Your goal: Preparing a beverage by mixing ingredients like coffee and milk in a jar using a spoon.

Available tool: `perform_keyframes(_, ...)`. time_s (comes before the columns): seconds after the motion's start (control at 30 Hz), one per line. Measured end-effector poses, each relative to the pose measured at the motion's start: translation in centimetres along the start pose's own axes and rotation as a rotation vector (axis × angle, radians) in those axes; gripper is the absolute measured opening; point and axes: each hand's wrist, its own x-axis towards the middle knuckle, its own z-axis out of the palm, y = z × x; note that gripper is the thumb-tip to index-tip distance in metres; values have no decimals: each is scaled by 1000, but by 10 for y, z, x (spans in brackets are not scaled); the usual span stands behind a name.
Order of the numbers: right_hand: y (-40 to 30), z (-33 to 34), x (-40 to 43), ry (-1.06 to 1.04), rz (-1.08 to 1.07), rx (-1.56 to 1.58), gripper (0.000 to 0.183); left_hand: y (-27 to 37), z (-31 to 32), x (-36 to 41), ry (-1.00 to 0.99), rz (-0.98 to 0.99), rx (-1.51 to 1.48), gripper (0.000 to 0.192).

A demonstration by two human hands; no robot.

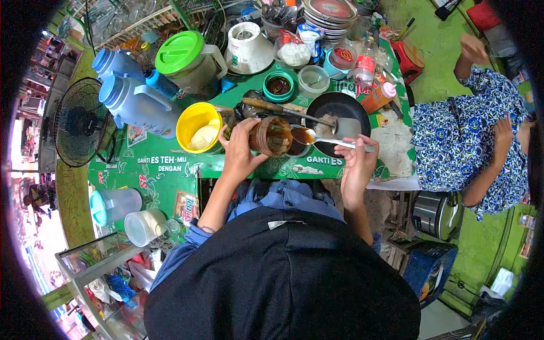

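My left hand (241, 148) grips a clear jar (272, 136) of brown sauce or paste, tilted with its mouth to the right. In my right hand (357, 159) is a metal spoon (333, 141), held by its handle. Brown sauce (302, 136) fills the spoon's bowl, just outside the jar's mouth. Below the spoon, a small container (299, 148) is partly hidden. Behind it lies a black frying pan (340, 106), with a wooden-handled metal spatula (306, 114) resting across it. Left of my left hand, a yellow tub (197, 127) holds something pale.
A green-lidded pitcher (182, 59), blue jugs (136, 97), a teal-rimmed jar (278, 86) and a squeeze bottle (378, 97) crowd the green-covered table (238, 168). Stacked plates (329, 19) stand at the back. A fan (80, 123) is at left. Another person (471, 140) is at right.
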Motion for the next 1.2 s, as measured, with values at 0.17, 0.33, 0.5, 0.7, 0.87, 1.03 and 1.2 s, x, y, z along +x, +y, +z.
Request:
perform_keyframes(0.17,-18,18,-3,-97,-63,-97,20,-3,-5,8,-88,24,-124,91)
perform_keyframes(0.33,-21,38,-2,-345,-100,-155,17,-5,-13,16,-302,-65,-471,91)
perform_keyframes(0.5,-12,45,3,-448,-157,-221,12,-11,-24,29,-443,-43,-546,90)
perform_keyframes(0.7,-36,59,22,-950,-531,-729,13,-11,-45,54,-674,130,-423,94)
perform_keyframes(0.87,-43,61,28,-1062,-218,-692,8,-26,-48,76,-901,257,-609,96)
perform_keyframes(1.03,-19,50,14,-829,-88,-328,9,-19,-51,88,-955,169,-604,97)
perform_keyframes(1.2,0,44,-14,-508,-46,-218,10,-22,-35,73,-696,86,-563,98)
